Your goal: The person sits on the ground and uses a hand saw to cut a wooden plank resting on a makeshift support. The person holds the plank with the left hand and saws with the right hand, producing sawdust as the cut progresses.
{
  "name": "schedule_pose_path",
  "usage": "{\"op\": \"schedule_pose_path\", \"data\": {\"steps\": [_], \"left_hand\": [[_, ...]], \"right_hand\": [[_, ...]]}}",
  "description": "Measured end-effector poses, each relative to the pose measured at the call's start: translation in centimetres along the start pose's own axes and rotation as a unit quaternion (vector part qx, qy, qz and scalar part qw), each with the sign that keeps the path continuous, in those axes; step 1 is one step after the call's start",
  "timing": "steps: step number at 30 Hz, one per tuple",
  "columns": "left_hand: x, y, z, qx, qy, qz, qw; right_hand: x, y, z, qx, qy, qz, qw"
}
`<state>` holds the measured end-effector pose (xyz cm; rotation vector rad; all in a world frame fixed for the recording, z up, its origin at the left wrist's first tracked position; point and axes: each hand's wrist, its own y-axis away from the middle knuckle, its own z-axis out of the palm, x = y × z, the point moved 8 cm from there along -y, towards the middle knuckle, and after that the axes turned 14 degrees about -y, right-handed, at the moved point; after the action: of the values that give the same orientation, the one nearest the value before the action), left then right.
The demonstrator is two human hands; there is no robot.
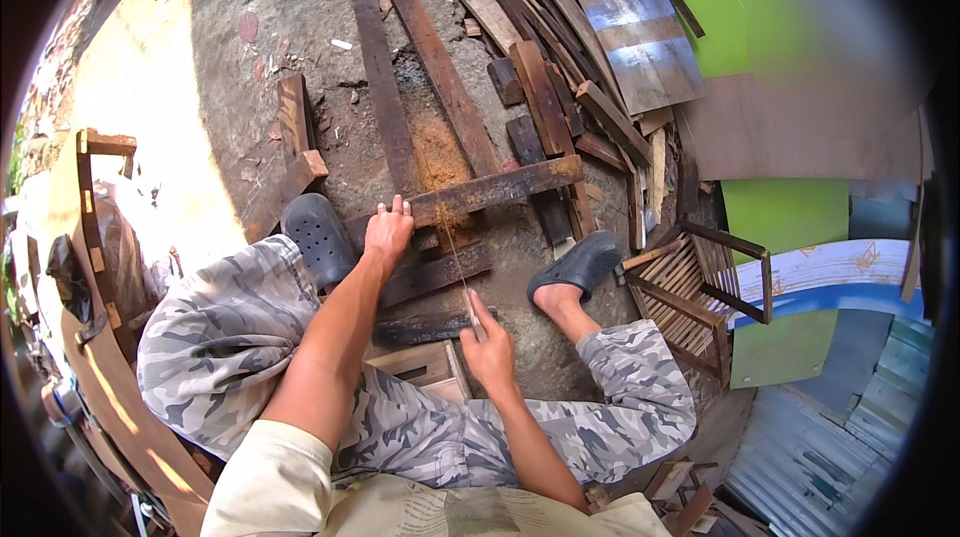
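In my right hand point(488, 349) is the handle of a handsaw point(456, 255), its thin blade seen nearly edge-on. The blade points away from me and crosses a dark, weathered wooden beam point(515, 185). My left hand point(389, 229) grips that beam near its left end, left of the blade, with the fingertips over its far edge. The beam lies crosswise over two long planks, a left plank point(375, 67) and a right plank point(440, 72). Orange-brown sawdust point(438, 155) covers the ground between them. How deep the blade sits in the wood, I cannot tell.
My feet in dark clogs flank the beam: left clog point(320, 240), right clog point(580, 267). A slatted wooden rack point(680, 287) stands right of my foot. Timber offcuts point(545, 97) pile up ahead to the right. A light wooden frame point(425, 367) lies between my legs.
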<state>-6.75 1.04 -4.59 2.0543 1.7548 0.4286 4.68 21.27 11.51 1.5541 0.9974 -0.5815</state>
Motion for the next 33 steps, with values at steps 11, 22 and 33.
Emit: {"op": "schedule_pose_path", "data": {"steps": [11,22,33], "left_hand": [[0.6,0.3,-0.5,0.004,0.002,0.027,1.0],[0.3,0.4,-0.4,-0.006,-0.001,0.003,1.0],[1.0,0.1,-0.7,-0.002,-0.003,0.03,1.0]], "right_hand": [[1.9,-8.8,2.9,0.026,0.01,-0.029,0.999],[-0.2,1.5,-0.4,-0.006,-0.002,-0.024,1.0],[3.1,-9.9,3.5,0.031,-0.005,-0.062,0.998]]}}
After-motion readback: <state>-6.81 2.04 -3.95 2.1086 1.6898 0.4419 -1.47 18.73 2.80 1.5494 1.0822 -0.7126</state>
